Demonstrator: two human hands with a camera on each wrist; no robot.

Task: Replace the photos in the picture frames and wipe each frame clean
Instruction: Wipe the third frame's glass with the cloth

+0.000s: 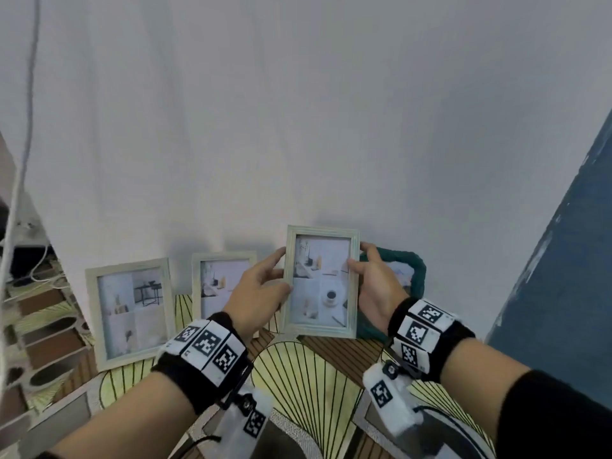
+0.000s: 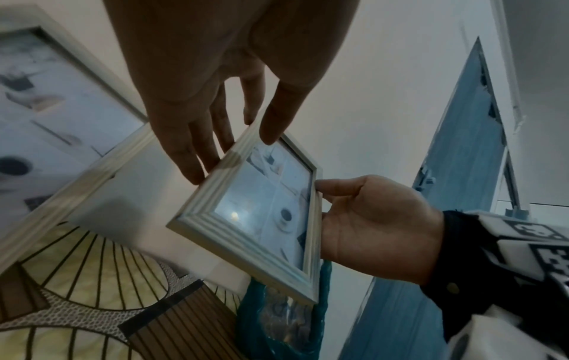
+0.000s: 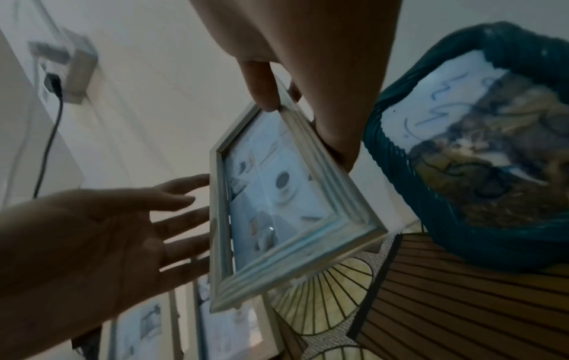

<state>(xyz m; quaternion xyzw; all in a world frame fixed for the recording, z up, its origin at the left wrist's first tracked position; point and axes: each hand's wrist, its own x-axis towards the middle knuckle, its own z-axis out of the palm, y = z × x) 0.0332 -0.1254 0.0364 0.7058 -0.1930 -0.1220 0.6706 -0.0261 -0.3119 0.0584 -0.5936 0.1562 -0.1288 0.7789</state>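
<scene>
right hand [image 1: 374, 286] pinches frame [image 1: 321, 283]; left hand [image 1: 255, 289], spread, touches it

The held frame [image 1: 319, 330] had a pale, ridged, matt moulding that looked like painted wood; its glazing [image 2: 243, 209] was glossy, reflecting light. The teal frame [image 3: 394, 156] looked wrapped in twisted cord.
</scene>
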